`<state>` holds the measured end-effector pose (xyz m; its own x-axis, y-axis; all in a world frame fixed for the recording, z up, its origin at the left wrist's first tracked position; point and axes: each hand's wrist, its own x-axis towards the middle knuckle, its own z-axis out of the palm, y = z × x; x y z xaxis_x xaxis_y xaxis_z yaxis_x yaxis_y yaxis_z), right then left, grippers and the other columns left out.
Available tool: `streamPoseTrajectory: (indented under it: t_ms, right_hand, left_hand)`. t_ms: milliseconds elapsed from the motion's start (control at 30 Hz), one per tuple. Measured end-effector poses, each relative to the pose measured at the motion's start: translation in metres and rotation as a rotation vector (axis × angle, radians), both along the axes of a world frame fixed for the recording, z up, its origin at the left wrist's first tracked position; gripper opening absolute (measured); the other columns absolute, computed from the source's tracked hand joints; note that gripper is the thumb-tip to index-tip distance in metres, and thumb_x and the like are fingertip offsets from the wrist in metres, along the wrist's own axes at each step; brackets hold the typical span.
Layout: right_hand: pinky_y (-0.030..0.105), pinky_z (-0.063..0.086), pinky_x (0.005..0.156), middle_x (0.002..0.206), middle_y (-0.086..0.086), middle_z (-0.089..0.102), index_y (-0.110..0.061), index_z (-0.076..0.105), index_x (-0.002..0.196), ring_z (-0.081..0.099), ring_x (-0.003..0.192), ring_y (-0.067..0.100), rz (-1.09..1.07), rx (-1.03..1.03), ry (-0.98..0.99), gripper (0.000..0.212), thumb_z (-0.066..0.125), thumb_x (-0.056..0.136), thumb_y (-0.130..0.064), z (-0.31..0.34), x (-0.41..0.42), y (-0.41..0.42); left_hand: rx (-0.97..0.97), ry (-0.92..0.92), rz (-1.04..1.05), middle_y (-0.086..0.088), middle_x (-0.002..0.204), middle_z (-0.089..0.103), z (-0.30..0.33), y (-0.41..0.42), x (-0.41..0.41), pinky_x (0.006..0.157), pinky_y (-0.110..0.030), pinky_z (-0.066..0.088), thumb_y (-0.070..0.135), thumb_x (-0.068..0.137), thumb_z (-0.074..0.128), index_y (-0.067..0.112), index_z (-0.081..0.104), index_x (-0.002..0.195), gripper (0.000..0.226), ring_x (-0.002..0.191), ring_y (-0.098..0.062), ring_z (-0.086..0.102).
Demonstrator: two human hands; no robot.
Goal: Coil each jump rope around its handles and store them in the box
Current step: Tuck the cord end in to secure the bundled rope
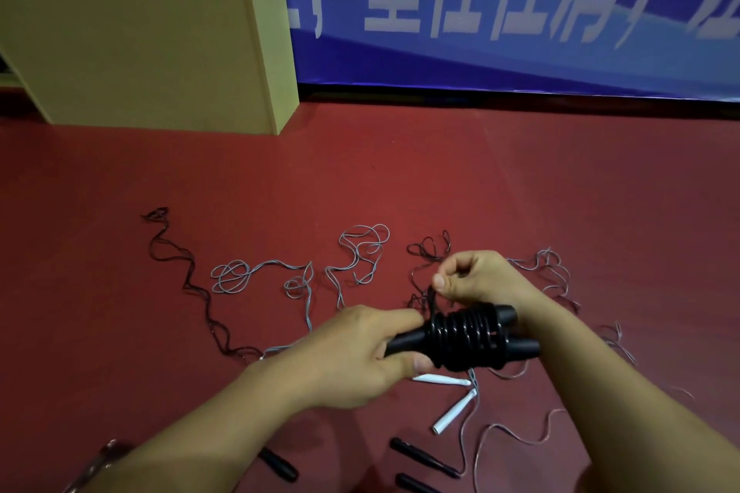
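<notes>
Centre frame: our left hand (360, 352) grips black handles (460, 340); right hand (476, 278) pinches rope end (432, 298). Coiling; tucking next.

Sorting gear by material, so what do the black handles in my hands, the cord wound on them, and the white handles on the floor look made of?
Black handles: likely smooth matte plastic, with an even dull sheen. Wound cord: probably glossy vinyl-coated cord, since each turn shows bright highlights. White handles: probably hard plastic, plain and smooth; too small to be sure.
</notes>
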<state>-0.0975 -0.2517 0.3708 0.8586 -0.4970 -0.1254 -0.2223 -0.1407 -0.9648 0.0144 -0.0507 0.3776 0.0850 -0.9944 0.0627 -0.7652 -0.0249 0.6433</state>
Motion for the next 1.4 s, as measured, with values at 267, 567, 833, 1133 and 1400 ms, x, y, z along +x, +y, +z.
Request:
streamPoseTrajectory:
  t_ms: [267, 567, 833, 1133, 1400]
  right_hand:
    - [0.021, 0.038, 0.059, 0.065, -0.005, 0.058, -0.016, 0.064, 0.069, 0.052, 0.068, 0.008, 0.040, -0.431, 0.074, 0.019, 0.064, 0.088, -0.017, -0.016, 0.008, 0.026]
    - [0.034, 0.033, 0.056, 0.058, -0.001, 0.044, -0.011, 0.048, 0.066, 0.036, 0.055, 0.010, 0.179, -0.556, 0.198, 0.042, 0.050, 0.098, -0.037, -0.024, 0.015, 0.054]
    - [0.022, 0.030, 0.052, 0.055, -0.007, 0.042, -0.019, 0.053, 0.078, 0.038, 0.054, 0.008, 0.203, -0.634, 0.131, 0.024, 0.050, 0.097, -0.032, -0.017, 0.011, 0.069]
    - [0.035, 0.043, 0.064, 0.069, 0.007, 0.061, -0.011, 0.061, 0.082, 0.055, 0.068, 0.024, 0.136, -0.650, 0.142, 0.031, 0.056, 0.093, -0.039, -0.009, 0.006, 0.067]
    - [0.017, 0.037, 0.060, 0.066, -0.013, 0.056, -0.027, 0.067, 0.093, 0.050, 0.062, 0.000, 0.056, -0.621, -0.005, 0.012, 0.055, 0.097, -0.029, -0.003, 0.006, 0.063]
  left_hand:
    - [-0.182, 0.250, 0.232, 0.011, 0.067, 0.042, -0.010, -0.009, 0.015, 0.059, -0.032, 0.034, 0.050, 0.088, 0.055, 0.022, 0.054, 0.093, 0.028, 0.062, -0.008, 0.038]
    - [-0.143, -0.037, 0.542, 0.005, 0.063, 0.049, -0.017, -0.011, 0.023, 0.057, -0.035, 0.033, 0.044, 0.093, 0.056, 0.028, 0.042, 0.086, 0.022, 0.065, -0.023, 0.051]
    - [-0.071, -0.129, 0.634, 0.006, 0.065, 0.052, -0.024, -0.016, 0.036, 0.057, -0.035, 0.032, 0.046, 0.093, 0.056, 0.028, 0.041, 0.088, 0.025, 0.068, -0.027, 0.051]
    - [-0.010, -0.121, 0.816, 0.002, 0.072, 0.059, -0.041, -0.022, 0.063, 0.061, -0.035, 0.041, 0.048, 0.086, 0.064, 0.024, 0.046, 0.082, 0.030, 0.075, -0.030, 0.059]
    - [0.163, -0.249, 0.749, 0.008, 0.067, 0.057, -0.042, -0.019, 0.069, 0.057, -0.030, 0.034, 0.054, 0.080, 0.069, 0.028, 0.051, 0.067, 0.034, 0.074, -0.021, 0.060]
